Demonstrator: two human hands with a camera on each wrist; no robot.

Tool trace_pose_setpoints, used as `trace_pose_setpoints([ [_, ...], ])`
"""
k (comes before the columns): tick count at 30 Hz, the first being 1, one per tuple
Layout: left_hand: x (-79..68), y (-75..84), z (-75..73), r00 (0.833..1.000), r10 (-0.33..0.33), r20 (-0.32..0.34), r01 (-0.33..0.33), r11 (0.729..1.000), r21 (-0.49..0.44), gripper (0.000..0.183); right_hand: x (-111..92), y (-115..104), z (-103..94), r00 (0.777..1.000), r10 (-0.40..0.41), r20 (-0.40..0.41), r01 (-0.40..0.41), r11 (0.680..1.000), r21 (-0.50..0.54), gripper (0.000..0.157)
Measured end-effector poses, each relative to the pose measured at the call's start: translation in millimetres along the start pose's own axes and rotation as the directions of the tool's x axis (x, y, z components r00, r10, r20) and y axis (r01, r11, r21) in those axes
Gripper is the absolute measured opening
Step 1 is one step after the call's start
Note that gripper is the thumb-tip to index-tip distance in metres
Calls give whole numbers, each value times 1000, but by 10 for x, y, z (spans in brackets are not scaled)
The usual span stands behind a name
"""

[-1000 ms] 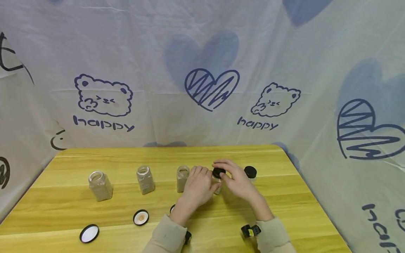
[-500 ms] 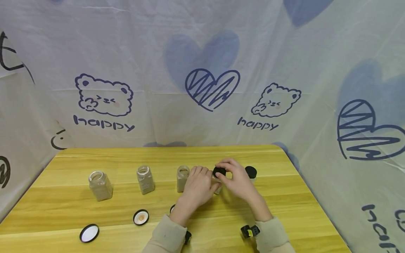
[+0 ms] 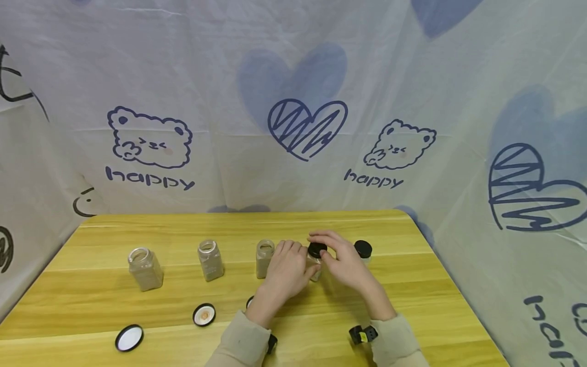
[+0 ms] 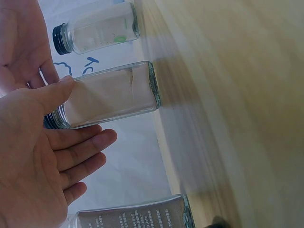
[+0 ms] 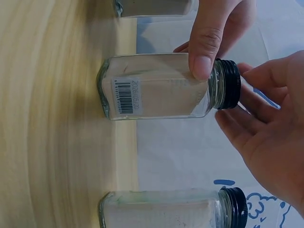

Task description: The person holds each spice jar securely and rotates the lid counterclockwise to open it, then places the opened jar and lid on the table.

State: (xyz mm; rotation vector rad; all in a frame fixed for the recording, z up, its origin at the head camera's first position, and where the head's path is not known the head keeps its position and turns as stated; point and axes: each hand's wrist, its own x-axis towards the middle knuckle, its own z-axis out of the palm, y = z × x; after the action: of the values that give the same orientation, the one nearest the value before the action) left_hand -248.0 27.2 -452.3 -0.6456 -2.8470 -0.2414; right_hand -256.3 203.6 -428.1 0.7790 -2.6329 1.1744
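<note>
A clear glass jar (image 5: 156, 90) of pale powder stands upright on the table, with a barcode label on one side. My left hand (image 3: 286, 270) holds it near the shoulder, thumb on the near face and fingers behind. My right hand (image 3: 346, 262) has its thumb and fingertips round the jar's black screw lid (image 3: 317, 250), which sits on the neck. In the head view, the left hand hides much of this jar. Just to the right stands another jar with a black lid (image 3: 363, 249), partly behind my right hand.
Three lidless jars stand to the left: a far left jar (image 3: 147, 275), a second jar (image 3: 211, 265) and a third jar (image 3: 264, 262) beside my left hand. Upturned lids (image 3: 129, 338) lie in front, one partly hidden by my left forearm. A printed cloth (image 3: 220, 127) hangs behind the table.
My right hand's fingers drew in slightly on the lid half a second ago, and now spread round it again, a little to the left. The left hand and the jar stay put.
</note>
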Motion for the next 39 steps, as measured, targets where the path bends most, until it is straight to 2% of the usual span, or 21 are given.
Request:
trace_pose_setpoints([
  [3,0,0,-3,1000,0,0,0,1000,0,57,5,7,13,999,-11,-50,10,1000,-16,32],
  [7,-2,2,-6,1000,2,-1,-2,1000,2,57,6,22,32,996,17,-84,-21,998,-53,32],
  [17,-9,-3,-6,1000,7,-15,-7,1000,-9,55,-6,34,48,998,64,-26,-67,989,-133,37],
  [23,-7,-3,-7,1000,5,-5,-5,1000,-8,56,-8,25,37,1000,30,4,-30,993,-111,34],
  [28,-4,-4,-2,1000,6,-12,-6,1000,0,57,-10,22,13,999,9,37,-7,998,-65,43],
  [33,-2,-5,0,1000,3,-19,-3,1000,-3,58,-2,27,5,1000,-2,10,3,999,-39,53],
  [39,-10,-8,-1,1000,11,-23,-12,1000,-6,54,-2,32,15,999,6,-39,-9,996,-88,42],
])
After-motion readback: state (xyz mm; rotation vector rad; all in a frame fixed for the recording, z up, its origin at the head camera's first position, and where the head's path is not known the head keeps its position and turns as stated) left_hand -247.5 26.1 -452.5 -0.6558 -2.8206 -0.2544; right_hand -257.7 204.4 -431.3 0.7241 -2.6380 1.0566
